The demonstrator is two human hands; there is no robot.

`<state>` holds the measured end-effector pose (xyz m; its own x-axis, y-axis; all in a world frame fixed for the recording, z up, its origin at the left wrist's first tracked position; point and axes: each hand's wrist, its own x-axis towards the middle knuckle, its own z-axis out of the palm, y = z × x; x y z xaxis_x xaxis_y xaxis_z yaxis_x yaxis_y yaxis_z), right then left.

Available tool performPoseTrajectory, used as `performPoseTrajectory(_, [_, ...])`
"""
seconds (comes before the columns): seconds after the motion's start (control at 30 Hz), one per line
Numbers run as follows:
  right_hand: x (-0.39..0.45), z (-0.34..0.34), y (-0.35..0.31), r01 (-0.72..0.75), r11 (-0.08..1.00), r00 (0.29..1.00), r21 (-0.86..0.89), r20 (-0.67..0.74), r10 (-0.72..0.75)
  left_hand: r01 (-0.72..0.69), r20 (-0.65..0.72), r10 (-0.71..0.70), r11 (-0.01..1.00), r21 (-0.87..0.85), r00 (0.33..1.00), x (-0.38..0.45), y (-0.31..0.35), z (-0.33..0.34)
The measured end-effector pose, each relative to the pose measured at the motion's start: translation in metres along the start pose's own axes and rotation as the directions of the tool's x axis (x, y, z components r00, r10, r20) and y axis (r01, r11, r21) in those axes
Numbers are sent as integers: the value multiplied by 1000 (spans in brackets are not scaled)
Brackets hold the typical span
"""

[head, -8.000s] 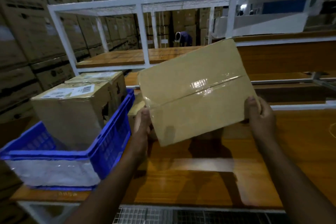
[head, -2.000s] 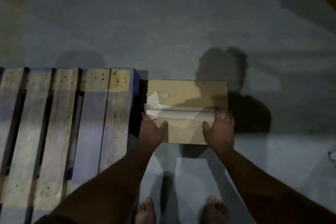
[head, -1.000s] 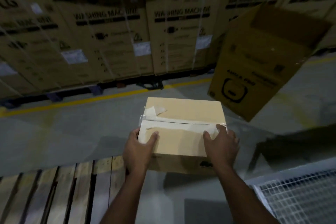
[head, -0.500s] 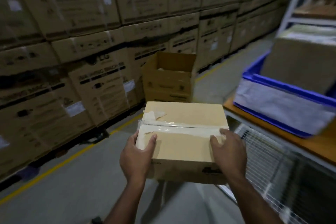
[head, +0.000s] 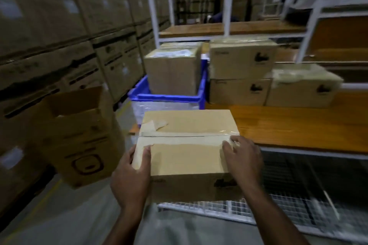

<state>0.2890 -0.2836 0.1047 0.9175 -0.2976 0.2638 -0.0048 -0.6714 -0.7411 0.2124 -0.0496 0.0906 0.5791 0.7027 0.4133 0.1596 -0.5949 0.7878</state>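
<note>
I carry a taped brown cardboard box (head: 187, 145) in the air in front of me, level with the edge of a wooden table (head: 298, 125). My left hand (head: 131, 177) grips the box's near left corner, thumb on top. My right hand (head: 243, 163) grips the near right corner, fingers over the clear tape. The tape along the top seam is peeling at the left end.
A blue crate (head: 169, 97) holding a carton (head: 171, 69) stands at the table's left end. Three sealed cartons (head: 241, 73) are stacked at the table's back. An open empty carton (head: 79, 135) stands on the floor to the left. Stacked cartons wall the left side. A wire mesh shelf (head: 278, 209) lies under the table.
I lifted the box from the floor beside a pallet and turned right. The table, blue crate and stacked cartons have come into view ahead; both hands keep their hold.
</note>
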Motion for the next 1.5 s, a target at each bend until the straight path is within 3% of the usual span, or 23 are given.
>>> performPoseTrajectory(0.23, [94, -65, 65, -88, 995, 987, -51, -143, 80, -78, 74, 83, 994, -74, 994, -36, 85, 99])
performPoseTrajectory(0.5, [168, -100, 110, -117, 990, 993, -83, -8, 117, -94, 56, 104, 983, -161, 993, -41, 146, 158])
performPoseTrajectory(0.83, [229, -99, 134, -127, 985, 986, -120, -128, 111, -106, 106, 135, 964, -242, 985, -13, 180, 218])
performPoseTrajectory(1.07, [262, -52, 130, -123, 982, 985, -144, -135, 104, -85, 335, 124, 988, -129, 934, 28, 158, 278])
performPoseTrajectory(1.27, [283, -20, 120, -113, 960, 989, -256, -123, 83, -103, 561, 175, 982, -158, 809, 67, 141, 298])
performPoseTrajectory(1.33, [287, -15, 116, -74, 939, 990, -335, -139, 28, -181, 576, 228, 974, -138, 785, 78, 141, 302])
performPoseTrajectory(1.43, [288, -8, 105, 94, 892, 973, -442, -150, -177, -435, 469, 384, 901, -1, 795, 88, 148, 308])
performPoseTrajectory(1.5, [283, 3, 90, 209, 906, 965, -368, -73, -252, -548, 466, 511, 834, -65, 722, 92, 157, 315])
